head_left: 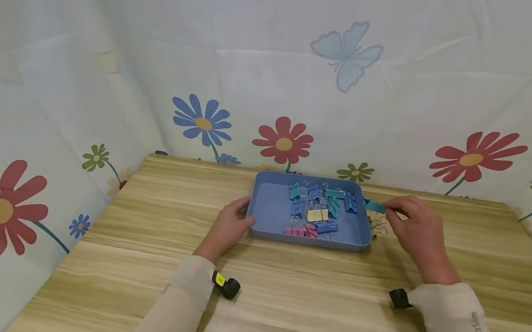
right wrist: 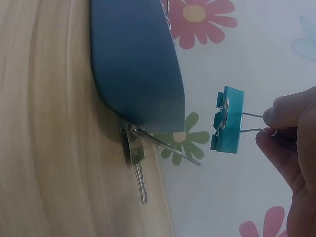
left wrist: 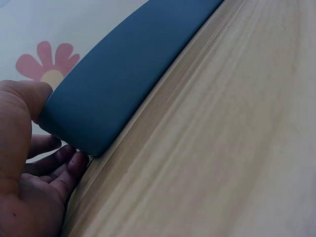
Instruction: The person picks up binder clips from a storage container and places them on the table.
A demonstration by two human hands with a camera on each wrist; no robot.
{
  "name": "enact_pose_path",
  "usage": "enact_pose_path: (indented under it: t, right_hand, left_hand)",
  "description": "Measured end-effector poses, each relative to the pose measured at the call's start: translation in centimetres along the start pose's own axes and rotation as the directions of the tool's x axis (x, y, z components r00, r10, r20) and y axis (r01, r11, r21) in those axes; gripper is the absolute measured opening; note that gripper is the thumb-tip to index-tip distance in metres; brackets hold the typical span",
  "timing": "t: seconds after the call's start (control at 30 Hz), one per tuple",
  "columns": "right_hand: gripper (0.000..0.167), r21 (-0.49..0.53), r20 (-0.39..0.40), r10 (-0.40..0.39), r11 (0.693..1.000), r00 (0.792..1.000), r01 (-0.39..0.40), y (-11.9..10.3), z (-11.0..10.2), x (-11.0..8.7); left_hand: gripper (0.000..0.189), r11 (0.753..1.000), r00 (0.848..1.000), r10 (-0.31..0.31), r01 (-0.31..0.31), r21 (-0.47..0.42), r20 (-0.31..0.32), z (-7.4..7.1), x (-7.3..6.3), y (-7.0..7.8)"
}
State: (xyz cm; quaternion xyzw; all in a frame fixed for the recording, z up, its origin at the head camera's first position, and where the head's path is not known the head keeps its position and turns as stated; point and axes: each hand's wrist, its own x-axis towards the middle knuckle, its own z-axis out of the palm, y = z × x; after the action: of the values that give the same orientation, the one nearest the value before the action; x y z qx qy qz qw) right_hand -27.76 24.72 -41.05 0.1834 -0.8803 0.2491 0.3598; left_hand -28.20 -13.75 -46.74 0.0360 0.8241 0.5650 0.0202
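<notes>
At the left end of a blue tray (head_left: 269, 208), my left hand (head_left: 226, 227) grips the corner, thumb at the rim and fingers low against the side. My right hand (head_left: 418, 229) pinches a wire handle of a teal binder clip (right wrist: 232, 121), held up beyond the tray's right end. Below it, an olive-green binder clip (right wrist: 135, 148) lies on the table against that end. Inside the tray, teal, blue, yellow and pink binder clips are spread over the middle and right, among them a yellow one (head_left: 317, 215) and a pink one (head_left: 295, 231).
The tray sits on a wood-grain table (head_left: 279, 303) near its back edge. Behind and to the left hangs a white cloth (head_left: 257, 70) printed with flowers and a butterfly. Each wrist carries a small black camera.
</notes>
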Motion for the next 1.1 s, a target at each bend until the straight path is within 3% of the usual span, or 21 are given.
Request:
enact_pose_path:
  t: [0.5,0.77,1.1]
  right_hand:
    - [0.008,-0.031,-0.047,0.080,0.996,0.996,-0.082,1.4,-0.9,-0.1]
    - [0.009,-0.074,-0.011,0.142,0.987,0.990,-0.143,2.3,-1.3,-0.3]
    - [0.016,-0.141,0.097,0.322,0.941,0.942,-0.308,2.9,-1.9,-0.3]
  left_hand:
    - [0.064,1.000,1.000,-0.005,0.005,-0.004,0.009,0.0,0.0,-0.1]
    - [0.063,1.000,1.000,-0.012,0.012,-0.007,0.020,0.0,0.0,-0.1]
    - [0.064,1.000,1.000,-0.017,0.017,-0.002,0.021,-0.1,-0.1,0.1]
